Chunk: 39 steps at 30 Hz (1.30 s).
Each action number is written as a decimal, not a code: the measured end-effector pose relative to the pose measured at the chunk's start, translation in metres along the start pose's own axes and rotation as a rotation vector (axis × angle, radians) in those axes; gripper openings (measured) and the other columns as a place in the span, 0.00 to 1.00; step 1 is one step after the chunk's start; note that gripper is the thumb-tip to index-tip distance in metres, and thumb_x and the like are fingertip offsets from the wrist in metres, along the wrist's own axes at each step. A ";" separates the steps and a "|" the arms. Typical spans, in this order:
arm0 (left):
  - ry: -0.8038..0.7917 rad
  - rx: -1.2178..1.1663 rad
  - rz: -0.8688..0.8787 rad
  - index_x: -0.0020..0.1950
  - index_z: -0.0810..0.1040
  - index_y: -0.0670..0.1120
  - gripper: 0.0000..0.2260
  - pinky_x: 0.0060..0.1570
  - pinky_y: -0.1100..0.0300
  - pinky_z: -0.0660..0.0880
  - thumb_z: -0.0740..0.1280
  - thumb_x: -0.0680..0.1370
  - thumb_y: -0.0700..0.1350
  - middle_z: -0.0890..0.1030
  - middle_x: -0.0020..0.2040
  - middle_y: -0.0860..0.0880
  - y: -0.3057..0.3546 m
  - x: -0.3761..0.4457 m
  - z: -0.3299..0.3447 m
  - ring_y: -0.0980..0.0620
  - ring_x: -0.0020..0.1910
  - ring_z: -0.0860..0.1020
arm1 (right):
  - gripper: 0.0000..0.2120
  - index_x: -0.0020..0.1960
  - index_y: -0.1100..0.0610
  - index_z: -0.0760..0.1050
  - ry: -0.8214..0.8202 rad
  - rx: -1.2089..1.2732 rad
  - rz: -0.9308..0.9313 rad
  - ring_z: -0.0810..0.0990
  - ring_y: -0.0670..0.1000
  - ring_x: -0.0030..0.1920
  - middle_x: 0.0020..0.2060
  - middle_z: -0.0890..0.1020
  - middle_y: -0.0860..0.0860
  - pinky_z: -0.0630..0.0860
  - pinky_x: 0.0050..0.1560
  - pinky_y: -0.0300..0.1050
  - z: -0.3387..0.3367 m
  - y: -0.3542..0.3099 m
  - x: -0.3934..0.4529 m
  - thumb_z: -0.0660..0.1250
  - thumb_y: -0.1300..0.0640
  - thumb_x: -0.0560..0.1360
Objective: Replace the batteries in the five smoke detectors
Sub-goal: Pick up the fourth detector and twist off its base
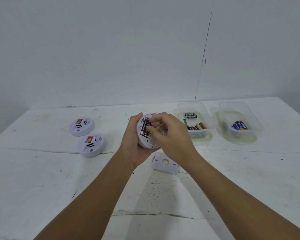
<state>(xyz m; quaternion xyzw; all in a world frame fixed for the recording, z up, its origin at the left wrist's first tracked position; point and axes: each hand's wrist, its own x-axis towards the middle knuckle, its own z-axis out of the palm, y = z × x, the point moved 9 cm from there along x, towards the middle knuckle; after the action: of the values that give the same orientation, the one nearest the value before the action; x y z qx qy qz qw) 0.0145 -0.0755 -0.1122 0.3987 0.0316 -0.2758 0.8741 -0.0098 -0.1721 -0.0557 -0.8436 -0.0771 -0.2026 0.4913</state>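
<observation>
At the centre of the white surface (42,179), the left hand (133,144) cradles an opened smoke detector (146,134) while right hand (170,134) fingertips pinch its batteries (144,129), probably prying them out for the tub (192,122) at two o'clock.

Both bare forearms are extending forward; left hand (137,135) is cupping palm-up, while right hand (170,134) fingers (150,129) are pinching beside it.

Soft even light, wide-angle edge distortion
</observation>
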 end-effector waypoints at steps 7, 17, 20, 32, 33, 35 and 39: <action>-0.004 -0.009 -0.004 0.57 0.82 0.48 0.18 0.42 0.54 0.81 0.59 0.82 0.58 0.85 0.50 0.47 -0.001 0.001 0.002 0.49 0.47 0.85 | 0.08 0.55 0.47 0.79 0.028 0.040 0.060 0.79 0.44 0.43 0.46 0.80 0.44 0.76 0.45 0.35 0.000 0.005 0.000 0.74 0.53 0.78; -0.018 -0.025 -0.031 0.60 0.81 0.47 0.18 0.43 0.52 0.81 0.61 0.81 0.58 0.84 0.52 0.46 -0.006 0.007 0.004 0.48 0.50 0.83 | 0.11 0.57 0.48 0.79 -0.039 -0.043 0.069 0.79 0.42 0.43 0.49 0.79 0.44 0.73 0.45 0.33 -0.003 0.005 0.001 0.75 0.50 0.76; -0.029 -0.018 -0.025 0.60 0.82 0.47 0.19 0.47 0.51 0.81 0.61 0.81 0.59 0.83 0.56 0.46 -0.004 0.009 0.002 0.46 0.54 0.81 | 0.18 0.64 0.48 0.81 -0.092 -0.193 -0.011 0.80 0.42 0.49 0.51 0.81 0.44 0.73 0.50 0.33 -0.006 -0.005 0.000 0.76 0.47 0.75; -0.019 0.085 -0.083 0.70 0.80 0.47 0.24 0.49 0.51 0.79 0.63 0.81 0.60 0.83 0.59 0.45 -0.010 0.011 -0.001 0.45 0.53 0.83 | 0.15 0.58 0.52 0.85 -0.172 -0.496 -0.128 0.80 0.51 0.49 0.49 0.82 0.49 0.77 0.49 0.49 -0.005 -0.019 0.000 0.71 0.45 0.77; -0.013 0.094 -0.086 0.69 0.81 0.48 0.23 0.49 0.51 0.79 0.63 0.81 0.60 0.83 0.58 0.45 -0.010 0.011 -0.002 0.45 0.52 0.83 | 0.14 0.56 0.53 0.85 -0.177 -0.512 -0.124 0.79 0.51 0.47 0.48 0.81 0.50 0.77 0.48 0.51 -0.005 -0.020 0.000 0.71 0.45 0.77; -0.005 0.114 -0.087 0.65 0.82 0.49 0.20 0.49 0.51 0.80 0.64 0.80 0.60 0.83 0.57 0.45 -0.011 0.011 -0.002 0.46 0.50 0.84 | 0.13 0.52 0.54 0.84 -0.172 -0.507 -0.109 0.78 0.52 0.44 0.45 0.80 0.50 0.78 0.46 0.52 -0.006 -0.021 0.001 0.71 0.46 0.75; -0.010 0.160 -0.087 0.62 0.82 0.48 0.19 0.49 0.49 0.80 0.64 0.80 0.59 0.84 0.56 0.44 -0.009 0.011 -0.001 0.46 0.50 0.84 | 0.12 0.49 0.55 0.81 -0.156 -0.452 -0.069 0.78 0.52 0.44 0.43 0.80 0.50 0.78 0.46 0.53 -0.008 -0.019 0.006 0.74 0.48 0.71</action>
<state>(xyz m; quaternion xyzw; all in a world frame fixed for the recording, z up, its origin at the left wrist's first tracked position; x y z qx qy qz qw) 0.0190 -0.0848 -0.1219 0.4643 0.0222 -0.3170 0.8267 -0.0130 -0.1699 -0.0350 -0.9421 -0.0963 -0.1656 0.2751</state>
